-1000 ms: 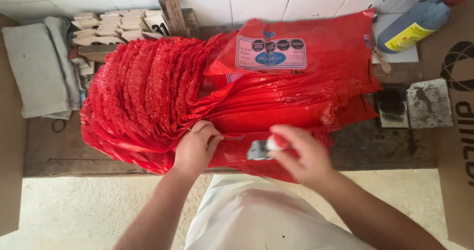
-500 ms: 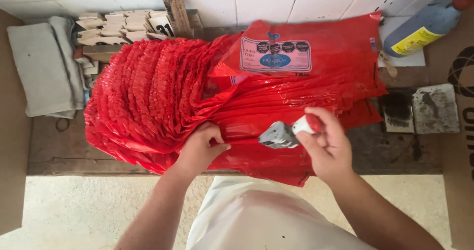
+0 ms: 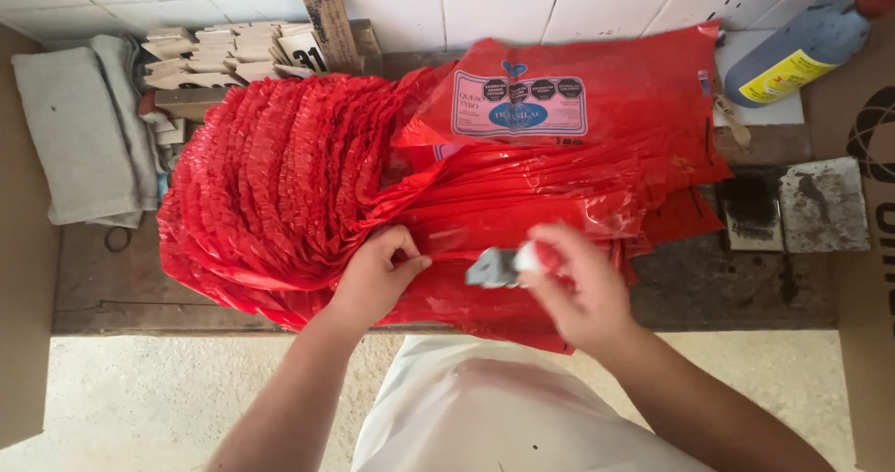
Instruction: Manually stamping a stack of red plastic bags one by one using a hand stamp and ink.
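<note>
A thick stack of red plastic bags (image 3: 280, 173) lies on a wooden bench, fanned out on the left and flat on the right, each with a pale label. My left hand (image 3: 378, 276) pinches the edge of a bag near the front of the stack. My right hand (image 3: 578, 285) grips a small stamp (image 3: 499, 265) with a red-and-white handle and a grey base, held low over the flat bags just right of my left hand. The stamp is blurred with motion.
A folded grey cloth (image 3: 79, 122) lies at the left. Small wooden blocks (image 3: 233, 48) are stacked at the back by the tiled wall. A blue bottle (image 3: 802, 48) lies at the back right, with two ink pads (image 3: 792, 206) below it. Cardboard walls stand on both sides.
My right hand first lifted the stamp up and to the right, then brought it back down and left onto the bags. My left hand kept its hold on the bag edge.
</note>
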